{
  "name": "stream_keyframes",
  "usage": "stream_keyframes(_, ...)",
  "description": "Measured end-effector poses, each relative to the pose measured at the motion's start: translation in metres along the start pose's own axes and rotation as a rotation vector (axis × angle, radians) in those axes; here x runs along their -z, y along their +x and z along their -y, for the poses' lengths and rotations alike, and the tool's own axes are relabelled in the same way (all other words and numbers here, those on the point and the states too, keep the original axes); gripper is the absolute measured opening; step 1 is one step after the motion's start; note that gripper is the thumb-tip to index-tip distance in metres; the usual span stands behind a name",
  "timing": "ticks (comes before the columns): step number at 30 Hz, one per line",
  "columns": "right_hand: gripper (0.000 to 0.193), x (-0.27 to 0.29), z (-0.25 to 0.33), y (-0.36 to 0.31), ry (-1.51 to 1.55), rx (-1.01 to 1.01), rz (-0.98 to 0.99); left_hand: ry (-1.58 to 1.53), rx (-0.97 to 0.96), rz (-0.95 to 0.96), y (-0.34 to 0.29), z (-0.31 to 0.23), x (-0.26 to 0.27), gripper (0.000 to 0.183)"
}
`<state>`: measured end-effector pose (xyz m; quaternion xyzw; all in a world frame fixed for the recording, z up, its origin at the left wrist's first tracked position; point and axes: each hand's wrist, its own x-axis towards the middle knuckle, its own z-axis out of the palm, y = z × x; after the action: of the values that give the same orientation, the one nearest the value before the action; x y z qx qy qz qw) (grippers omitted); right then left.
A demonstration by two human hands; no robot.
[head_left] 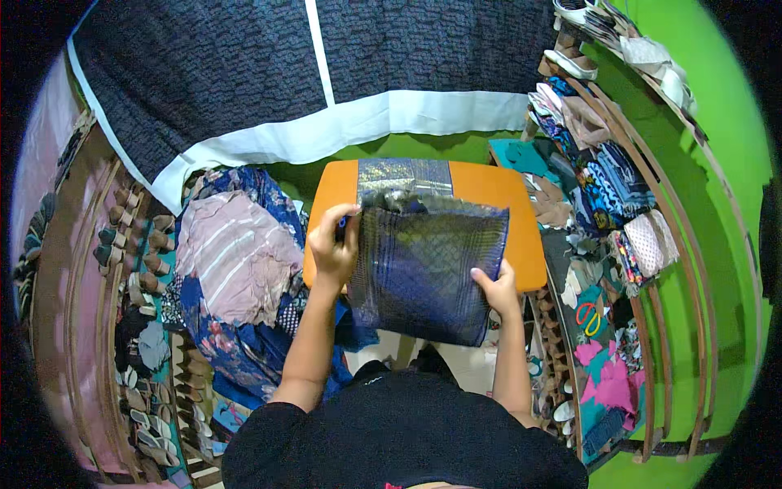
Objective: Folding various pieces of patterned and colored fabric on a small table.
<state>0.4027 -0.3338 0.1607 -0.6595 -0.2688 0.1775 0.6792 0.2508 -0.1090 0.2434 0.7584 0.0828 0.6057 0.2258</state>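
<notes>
A folded dark blue-purple cloth (423,269) with a woven check pattern and a slight sheen hangs between my two hands. My left hand (332,244) is closed on its upper left side, where a small blue bit shows by the fingers. At the lower right edge, my right hand (498,289) grips the cloth, thumb on top and fingers behind. Beneath the cloth stands an orange table (521,236). A band of grey-blue fabric with gold and silver pattern (405,173) lies along the table's far middle, partly covered by the held cloth.
Left of the table are heaped a pink striped cloth (232,253) and blue floral fabric (236,359). Wooden racks of shoes (151,420) flank both sides. Right shelves hold folded clothes (615,183), yellow-and-red-handled scissors (590,318) and pink scraps (615,383). A dark curtain (220,73) hangs behind.
</notes>
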Motion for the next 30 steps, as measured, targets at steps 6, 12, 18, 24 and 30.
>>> stream_keyframes(6, 0.025, 0.008, 0.033, 0.134, -0.237, 0.198, -0.163, -0.019, 0.234, 0.150, 0.090, 0.071, -0.069, 0.009)
stream_keyframes(12, 0.032, -0.036, 0.033, 0.346, -0.212, 0.290, -0.045, -0.223, 0.587, 0.174, 0.188, 0.244, -0.148, 0.030)
stream_keyframes(18, 0.069, 0.031, -0.155, 0.451, -0.157, -0.087, 0.118, -0.420, 1.557, 0.986, 0.090, 0.278, -0.216, 0.080)
stream_keyframes(24, 0.033, -0.011, -0.276, 0.292, -0.649, 0.003, -0.025, 0.061, 1.196, 0.547, -0.118, 0.323, -0.142, 0.050)
stream_keyframes(30, 0.053, 0.009, -0.202, 0.165, -0.974, -0.143, 0.019, -0.154, 1.416, 0.497, -0.174, 0.253, -0.115, 0.043)
